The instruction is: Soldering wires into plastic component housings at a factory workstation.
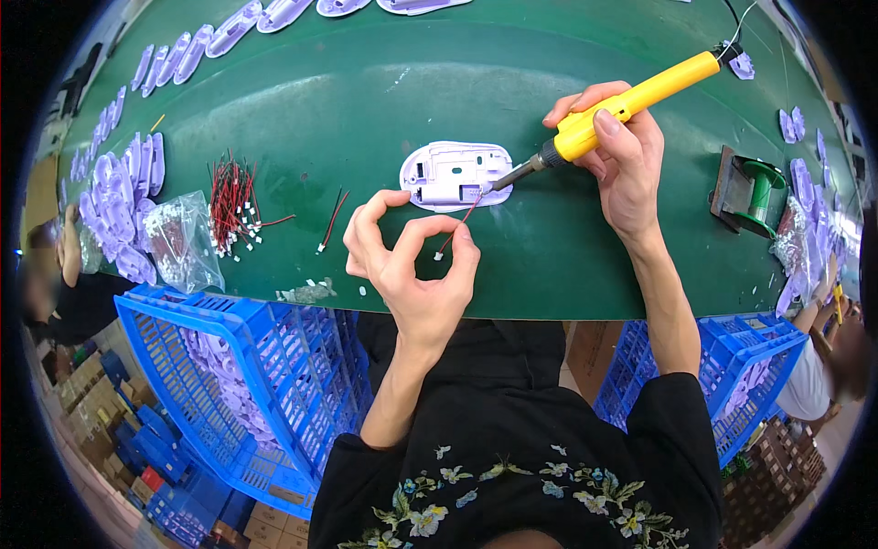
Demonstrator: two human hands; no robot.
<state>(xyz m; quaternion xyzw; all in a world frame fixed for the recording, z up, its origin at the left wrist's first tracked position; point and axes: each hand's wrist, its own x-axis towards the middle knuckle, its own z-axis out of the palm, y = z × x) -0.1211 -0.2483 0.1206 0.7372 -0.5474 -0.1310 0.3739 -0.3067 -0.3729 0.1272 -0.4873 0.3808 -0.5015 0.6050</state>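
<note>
A pale purple plastic shell [445, 171] lies hollow side up on the green table in front of me. My right hand [626, 151] grips a yellow soldering iron [631, 108], whose tip meets the shell's right end near a small board. Between thumb and index finger, my left hand [416, 252] pinches a short red-and-black wire lead [470, 212]. One end of this lead reaches the shell by the iron's tip; a white connector hangs at the other. Another left finger rests against the shell's left edge. A single loose lead [333, 220] lies left of that hand.
Left stand a pile of wire leads [236, 197], a clear plastic bag [183, 242] and stacked purple shells [119, 197]. A green spool [761, 197] on a holder is at right. Blue crates [274, 366] holding shells flank me below the table edge. Other people sit at both sides.
</note>
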